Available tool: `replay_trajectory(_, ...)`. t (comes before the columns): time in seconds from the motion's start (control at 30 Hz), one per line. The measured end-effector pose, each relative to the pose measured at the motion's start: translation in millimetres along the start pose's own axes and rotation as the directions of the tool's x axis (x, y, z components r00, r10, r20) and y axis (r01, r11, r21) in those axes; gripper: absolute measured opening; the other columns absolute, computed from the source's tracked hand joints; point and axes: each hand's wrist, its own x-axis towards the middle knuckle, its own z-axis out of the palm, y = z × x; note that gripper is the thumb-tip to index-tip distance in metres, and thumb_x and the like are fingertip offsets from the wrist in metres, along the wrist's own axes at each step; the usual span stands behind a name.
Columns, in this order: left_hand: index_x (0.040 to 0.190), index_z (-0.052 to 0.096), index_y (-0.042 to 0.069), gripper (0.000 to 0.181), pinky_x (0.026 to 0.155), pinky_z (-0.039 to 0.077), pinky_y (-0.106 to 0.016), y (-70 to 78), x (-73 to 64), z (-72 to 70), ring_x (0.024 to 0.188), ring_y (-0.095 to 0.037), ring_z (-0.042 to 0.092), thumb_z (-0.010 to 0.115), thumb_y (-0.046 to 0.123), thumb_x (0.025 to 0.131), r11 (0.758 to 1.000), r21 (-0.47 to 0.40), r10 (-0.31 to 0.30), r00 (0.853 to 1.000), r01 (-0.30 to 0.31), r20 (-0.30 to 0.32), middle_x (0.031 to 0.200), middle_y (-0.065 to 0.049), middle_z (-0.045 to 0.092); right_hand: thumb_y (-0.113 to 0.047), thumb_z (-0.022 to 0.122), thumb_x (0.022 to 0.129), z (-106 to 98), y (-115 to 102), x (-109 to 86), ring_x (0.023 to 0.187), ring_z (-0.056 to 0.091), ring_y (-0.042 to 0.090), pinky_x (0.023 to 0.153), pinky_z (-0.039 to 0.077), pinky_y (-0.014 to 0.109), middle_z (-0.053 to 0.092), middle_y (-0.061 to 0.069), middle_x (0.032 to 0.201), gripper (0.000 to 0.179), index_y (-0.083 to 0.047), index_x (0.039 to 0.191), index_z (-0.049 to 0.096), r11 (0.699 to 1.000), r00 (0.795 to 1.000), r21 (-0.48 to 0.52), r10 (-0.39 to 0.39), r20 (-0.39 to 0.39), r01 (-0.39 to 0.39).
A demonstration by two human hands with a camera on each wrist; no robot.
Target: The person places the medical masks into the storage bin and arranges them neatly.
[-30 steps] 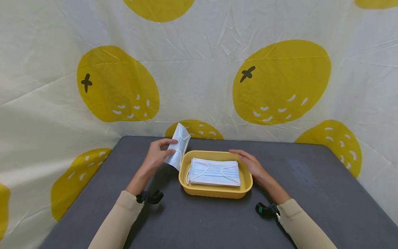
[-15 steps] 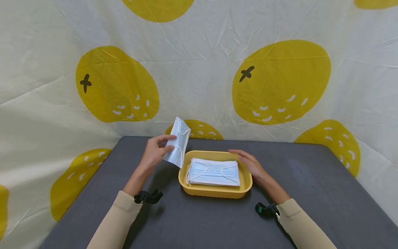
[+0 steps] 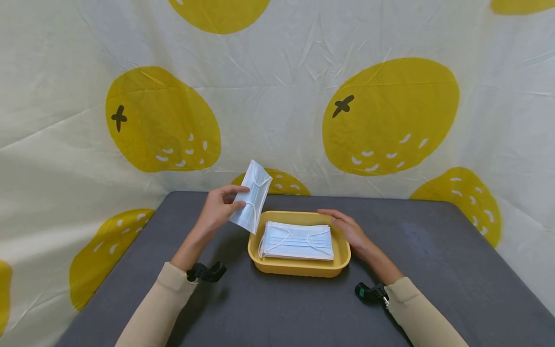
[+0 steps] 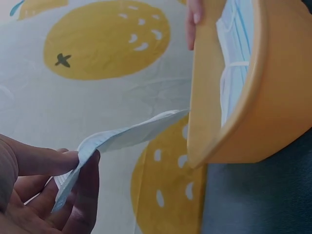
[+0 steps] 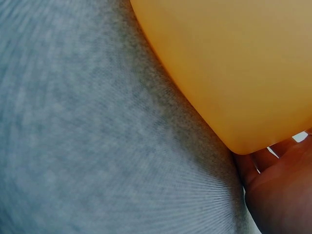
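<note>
A light blue pleated face mask (image 3: pixel 257 193) with white ear loops is pinched between the thumb and fingers of my left hand (image 3: pixel 216 211). It tilts in the air above the left end of a yellow plastic basket (image 3: pixel 299 268). Inside that basket lies a stack of similar face masks (image 3: pixel 295 241), loops on top. My right hand (image 3: pixel 349 233) touches the basket's right rear corner with its fingers extended along the outside. In the left wrist view the held mask (image 4: pixel 131 135) appears nearly edge-on. From the right wrist, the basket wall (image 5: pixel 234 73) hides most of the fingertips.
The basket stands on a dark grey table (image 3: pixel 277 313). A white cloth (image 3: pixel 277 115) printed with yellow fruit hangs behind the table. Black wrist straps (image 3: pixel 207 273) sit at both wrists, beside beige sleeves.
My left hand has raised the mask slightly, then shifted it a little to the right. The right hand and the basket stay in place.
</note>
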Motion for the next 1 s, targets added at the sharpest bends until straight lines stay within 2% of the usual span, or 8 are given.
replay_trajectory(0.1,0.129,0.072,0.013,0.036,0.079,0.059,-0.032,2.6,0.8,1.0,0.109,-0.032,0.07,0.069,0.003,0.095,1.0,0.022,0.002,1.0,-0.002,0.02,0.142,-0.013,0.063,-0.017,0.034,0.113,0,0,-0.1,0.143,0.045,0.041,0.096,0.051,0.016,0.039,0.021,0.163,0.044,-0.003,0.152,0.049,1.0,1.0,-0.002,0.0,0.002,0.0)
replay_trajectory(0.23,0.128,0.073,0.014,0.035,0.078,0.059,-0.033,5.9,2.9,2.8,0.104,-0.03,0.07,0.069,0.003,0.095,0.999,0.038,0.016,0.998,-0.018,0.058,0.14,-0.013,0.063,-0.017,0.035,0.113,0,0,-0.1,0.137,0.052,0.024,0.097,0.051,0.016,0.04,0.02,0.163,0.044,-0.003,0.152,0.049,1.0,1.0,-0.007,-0.006,0.002,0.006)
replay_trajectory(0.33,0.128,0.073,0.012,0.034,0.076,0.061,-0.034,7.7,4.6,4.3,0.099,-0.03,0.07,0.068,0.002,0.095,0.997,0.044,0.052,0.994,-0.056,0.097,0.139,-0.016,0.063,-0.017,0.035,0.112,0,0,-0.1,0.131,0.055,0.011,0.098,0.05,0.016,0.04,0.019,0.162,0.044,-0.003,0.152,0.05,1.0,1.0,-0.007,-0.005,0.0,0.005)
replay_trajectory(0.53,0.126,0.073,0.006,0.034,0.074,0.063,-0.037,10.1,8.1,10.0,0.095,-0.032,0.073,0.067,-0.001,0.094,0.99,0.062,0.118,0.98,-0.129,0.158,0.135,-0.024,0.064,-0.015,0.035,0.112,0,2,0.1,0.123,0.057,-0.001,0.097,0.051,0.016,0.041,0.02,0.162,0.044,-0.003,0.151,0.051,1.0,1.0,-0.004,0.002,-0.01,-0.002)
replay_trajectory(0.67,0.126,0.073,0.007,0.033,0.072,0.063,-0.035,12.7,10.1,14.2,0.096,-0.032,0.074,0.068,-0.001,0.094,0.988,0.068,0.124,0.975,-0.139,0.184,0.135,-0.023,0.065,-0.015,0.035,0.112,0,3,0.2,0.122,0.057,-0.002,0.098,0.051,0.016,0.042,0.02,0.161,0.044,-0.003,0.151,0.051,1.0,1.0,0.0,0.002,-0.012,-0.002)
replay_trajectory(0.9,0.126,0.073,0.006,0.034,0.074,0.061,-0.031,19.5,13.5,18.0,0.098,-0.029,0.074,0.068,-0.003,0.094,0.987,0.052,0.137,0.963,-0.153,0.233,0.136,-0.02,0.066,-0.016,0.035,0.112,1,3,0.6,0.131,0.055,0.014,0.098,0.05,0.016,0.043,0.02,0.161,0.043,-0.003,0.15,0.052,1.0,1.0,-0.006,0.001,-0.016,-0.001)
replay_trajectory(1.0,0.126,0.073,0.006,0.034,0.076,0.061,-0.031,22.4,14.6,19.3,0.101,-0.029,0.073,0.067,-0.004,0.094,0.988,0.044,0.135,0.957,-0.151,0.256,0.138,-0.018,0.065,-0.016,0.035,0.112,1,3,0.9,0.132,0.055,0.015,0.098,0.05,0.015,0.043,0.02,0.161,0.043,-0.003,0.15,0.052,1.0,1.0,-0.006,-0.005,-0.016,0.005)
